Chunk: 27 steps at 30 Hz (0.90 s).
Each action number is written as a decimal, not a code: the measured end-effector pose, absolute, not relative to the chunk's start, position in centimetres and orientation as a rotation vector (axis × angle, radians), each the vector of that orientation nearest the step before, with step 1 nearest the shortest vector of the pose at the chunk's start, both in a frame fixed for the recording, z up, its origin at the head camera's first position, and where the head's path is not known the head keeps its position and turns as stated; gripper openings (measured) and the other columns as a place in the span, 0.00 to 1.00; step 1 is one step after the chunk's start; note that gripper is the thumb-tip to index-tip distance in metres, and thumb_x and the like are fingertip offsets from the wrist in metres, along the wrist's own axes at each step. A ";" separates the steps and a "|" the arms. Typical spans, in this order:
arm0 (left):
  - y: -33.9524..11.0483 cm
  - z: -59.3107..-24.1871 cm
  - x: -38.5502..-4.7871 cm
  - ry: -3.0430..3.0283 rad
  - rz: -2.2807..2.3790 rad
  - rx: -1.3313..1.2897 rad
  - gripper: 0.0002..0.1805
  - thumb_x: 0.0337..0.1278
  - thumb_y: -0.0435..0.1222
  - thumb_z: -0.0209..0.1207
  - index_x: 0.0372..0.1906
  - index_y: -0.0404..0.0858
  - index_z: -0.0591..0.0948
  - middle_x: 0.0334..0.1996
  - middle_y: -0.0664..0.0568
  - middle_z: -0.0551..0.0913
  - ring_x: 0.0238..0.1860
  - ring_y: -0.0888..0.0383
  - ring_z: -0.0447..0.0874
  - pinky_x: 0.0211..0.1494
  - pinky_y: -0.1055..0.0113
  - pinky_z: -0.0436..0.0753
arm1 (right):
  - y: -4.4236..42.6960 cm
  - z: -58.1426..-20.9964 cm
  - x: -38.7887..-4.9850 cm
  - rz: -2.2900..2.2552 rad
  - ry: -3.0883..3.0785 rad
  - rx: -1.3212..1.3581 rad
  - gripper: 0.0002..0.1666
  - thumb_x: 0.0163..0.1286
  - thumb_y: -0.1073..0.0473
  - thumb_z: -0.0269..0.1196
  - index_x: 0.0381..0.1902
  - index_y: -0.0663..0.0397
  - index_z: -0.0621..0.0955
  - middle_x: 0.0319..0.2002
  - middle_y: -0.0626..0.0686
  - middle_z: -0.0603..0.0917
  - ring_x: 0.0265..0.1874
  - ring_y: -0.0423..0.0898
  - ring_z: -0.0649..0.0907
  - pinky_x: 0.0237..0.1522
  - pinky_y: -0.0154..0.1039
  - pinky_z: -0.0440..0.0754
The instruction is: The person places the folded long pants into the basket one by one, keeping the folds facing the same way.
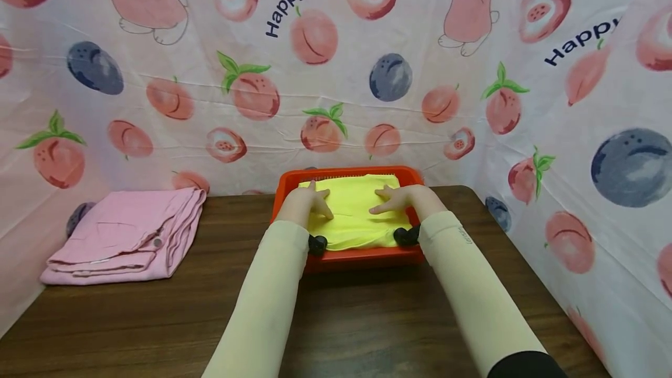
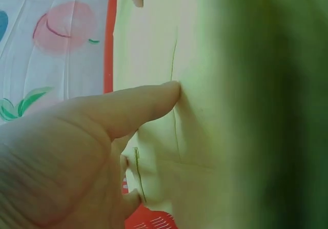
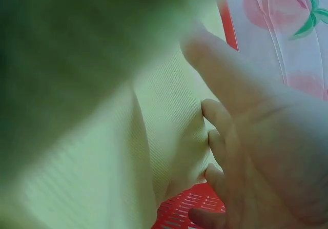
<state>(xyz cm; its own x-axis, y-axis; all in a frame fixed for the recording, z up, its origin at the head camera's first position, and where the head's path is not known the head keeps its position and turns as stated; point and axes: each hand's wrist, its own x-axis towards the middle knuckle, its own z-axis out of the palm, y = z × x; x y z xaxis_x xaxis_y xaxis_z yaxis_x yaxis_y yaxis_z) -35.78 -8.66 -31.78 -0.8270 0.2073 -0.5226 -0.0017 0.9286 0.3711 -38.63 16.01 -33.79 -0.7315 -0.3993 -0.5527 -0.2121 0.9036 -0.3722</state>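
Observation:
A folded yellow cloth lies in a red-orange basket. On the cloth's left side rests my left hand, fingers spread; the left wrist view shows its thumb touching the cloth. My right hand lies at the cloth's right side with fingers apart and slightly bent. In the right wrist view, that hand's fingertips meet the edge of the cloth, beside the slotted basket wall. Neither hand pinches the cloth.
Folded pink clothing lies on the left of the brown wooden table. Behind the table and along its right side hangs a fruit-patterned sheet, close to the basket's back.

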 end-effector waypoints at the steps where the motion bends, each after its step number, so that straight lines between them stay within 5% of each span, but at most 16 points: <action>1: -8.7 -31.8 -35.8 2.508 0.479 0.158 0.45 0.58 0.45 0.61 0.76 0.49 0.50 0.75 0.44 0.28 0.73 0.39 0.33 0.70 0.48 0.51 | 16.0 -33.7 -38.5 -0.371 2.411 -0.434 0.58 0.62 0.27 0.54 0.77 0.51 0.45 0.75 0.63 0.35 0.72 0.59 0.38 0.69 0.58 0.40; 9: -9.7 -31.7 -35.9 2.456 0.464 0.182 0.46 0.57 0.48 0.62 0.76 0.54 0.50 0.75 0.50 0.25 0.73 0.44 0.28 0.69 0.42 0.48 | 15.8 -32.4 -38.2 -0.287 2.405 -0.446 0.56 0.62 0.26 0.53 0.77 0.46 0.48 0.75 0.58 0.45 0.73 0.56 0.45 0.69 0.56 0.45; 17: -9.2 -30.7 -35.5 2.381 0.348 0.335 0.43 0.59 0.49 0.59 0.76 0.47 0.53 0.75 0.43 0.34 0.74 0.46 0.29 0.71 0.47 0.38 | 16.0 -30.8 -36.5 -0.244 2.364 -0.506 0.53 0.62 0.26 0.53 0.76 0.46 0.53 0.74 0.58 0.53 0.72 0.56 0.51 0.68 0.56 0.50; 27: -9.5 -30.5 -32.9 2.413 0.298 0.522 0.42 0.63 0.57 0.52 0.76 0.45 0.55 0.74 0.41 0.47 0.74 0.45 0.41 0.71 0.47 0.47 | 16.4 -29.5 -33.7 -0.296 2.391 -0.632 0.51 0.64 0.32 0.57 0.76 0.48 0.55 0.72 0.60 0.57 0.71 0.58 0.55 0.67 0.58 0.53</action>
<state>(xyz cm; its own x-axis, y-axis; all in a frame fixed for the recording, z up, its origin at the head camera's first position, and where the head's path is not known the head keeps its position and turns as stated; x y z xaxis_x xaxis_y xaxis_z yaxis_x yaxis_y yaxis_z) -32.91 -9.51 -30.49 -0.7143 0.4385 -0.5454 0.2926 0.8951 0.3365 -33.68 16.35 -29.53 -0.6801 -0.5093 -0.5273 -0.3654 0.8591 -0.3585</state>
